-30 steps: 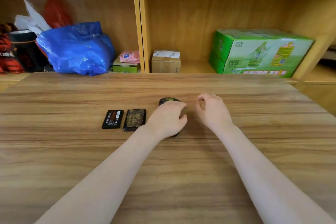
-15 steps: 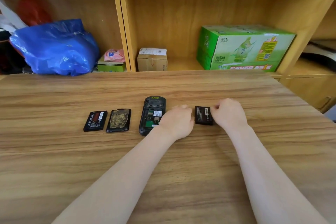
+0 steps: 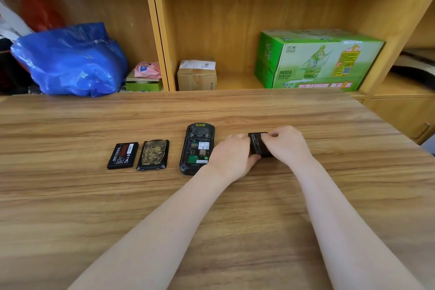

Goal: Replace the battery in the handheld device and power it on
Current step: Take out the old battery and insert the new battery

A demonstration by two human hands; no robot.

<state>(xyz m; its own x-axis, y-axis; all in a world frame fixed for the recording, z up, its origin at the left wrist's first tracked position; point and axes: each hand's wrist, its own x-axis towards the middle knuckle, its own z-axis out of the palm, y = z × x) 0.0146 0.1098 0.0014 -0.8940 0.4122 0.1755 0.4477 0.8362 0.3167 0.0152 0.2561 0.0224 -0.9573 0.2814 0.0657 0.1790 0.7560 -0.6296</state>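
Head view shows both hands curled on a small black battery point(image 3: 257, 146) held low over the desk point(image 3: 235, 195): the left hand point(image 3: 234, 156) grips its near-left side, the right hand point(image 3: 288, 145) pinches its far-right edge. Just left of the grip lies the handheld device point(image 3: 196, 148), back open, compartment bare. Farther left sit its patterned cover point(image 3: 153, 155) and another battery point(image 3: 122, 155) with a red label.

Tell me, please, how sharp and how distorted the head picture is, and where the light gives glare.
Head view: wide-angle bending bows the shelf divider and table edge; the handheld device is fairly sharp, its label print unreadable; soft glare on the blue plastic bag; light even, shadows under both hands faint.
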